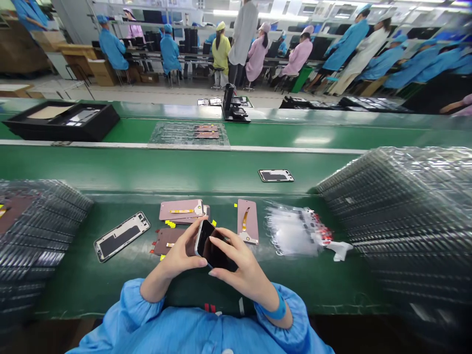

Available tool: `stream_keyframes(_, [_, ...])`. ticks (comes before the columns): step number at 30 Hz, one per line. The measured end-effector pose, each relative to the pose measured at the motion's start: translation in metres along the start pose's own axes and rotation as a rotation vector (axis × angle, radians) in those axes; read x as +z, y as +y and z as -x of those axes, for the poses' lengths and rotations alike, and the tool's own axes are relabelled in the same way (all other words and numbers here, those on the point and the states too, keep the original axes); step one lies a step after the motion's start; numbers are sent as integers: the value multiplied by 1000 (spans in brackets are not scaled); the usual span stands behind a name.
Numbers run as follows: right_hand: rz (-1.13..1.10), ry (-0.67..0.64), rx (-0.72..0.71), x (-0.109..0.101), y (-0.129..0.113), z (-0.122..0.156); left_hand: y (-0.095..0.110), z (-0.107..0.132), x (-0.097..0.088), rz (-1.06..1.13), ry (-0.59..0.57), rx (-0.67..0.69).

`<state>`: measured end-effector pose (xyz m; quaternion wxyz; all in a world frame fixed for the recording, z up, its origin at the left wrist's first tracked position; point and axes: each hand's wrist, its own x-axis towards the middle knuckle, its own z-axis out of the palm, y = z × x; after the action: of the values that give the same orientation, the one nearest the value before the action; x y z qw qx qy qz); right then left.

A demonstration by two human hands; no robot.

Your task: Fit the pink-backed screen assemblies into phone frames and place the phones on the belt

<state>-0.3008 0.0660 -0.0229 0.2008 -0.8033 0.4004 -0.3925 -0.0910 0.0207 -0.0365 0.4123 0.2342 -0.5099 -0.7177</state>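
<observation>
Both my hands hold a dark phone screen panel [212, 248] tilted up on edge over the green bench. My left hand [180, 255] grips its left side, thumb across the lower edge. My right hand [239, 265] pinches its right side with fingers curled on the glass. Just beyond lie pink backing panels [180, 210] with orange flex cables, another pink panel [247, 220] standing lengthwise, and a brown panel [165, 241] under my left hand. A silver-edged phone frame [121, 235] lies to the left.
Tall stacks of clear plastic trays stand at the right [401, 216] and left [33, 221]. A heap of peeled clear films [295, 231] lies right of the panels. One phone frame [276, 175] rides the conveyor belt. A black tray [62, 120] sits far left; workers sit beyond.
</observation>
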Motion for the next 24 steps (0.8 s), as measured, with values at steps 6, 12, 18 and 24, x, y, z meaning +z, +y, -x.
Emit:
stream_keyframes(6, [17, -2, 5, 1, -1, 1, -2, 0, 2, 32, 4, -25])
stream_keyframes(12, [22, -1, -2, 2, -1, 1, 0, 0, 2, 7, 23, -11])
stream_keyframes(18, [40, 6, -18, 3, -2, 1, 5, 1, 4, -29, -6, -10])
stream_keyframes(24, [54, -2, -11, 4, -4, 2, 8, 1, 5, -66, -15, 6])
